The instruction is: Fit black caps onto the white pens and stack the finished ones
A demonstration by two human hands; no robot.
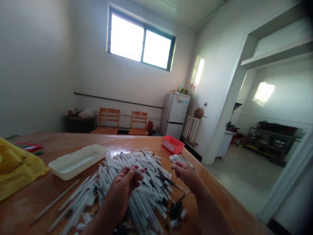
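My left hand (127, 179) is closed, with thumb and fingers pinching a white pen (140, 171) that has a dark tip. It is above a large heap of white pen barrels (146, 202), with black parts mixed in. To the right, my right hand (184, 172) is closed, its thumb and fingertips pressed together. Whatever it may hold is too small to make out. Just beyond that hand lies a row of white pens (179, 157). Small black pen pieces (175, 209) form a cluster near the heap's right front.
A cream tray (60, 171) stands left of the heap, a red basket (173, 145) at the table's far right. A yellow bag (19, 166) lies at the left edge. Two wooden chairs (109, 119) and a fridge (175, 112) stand beyond the table (49, 202).
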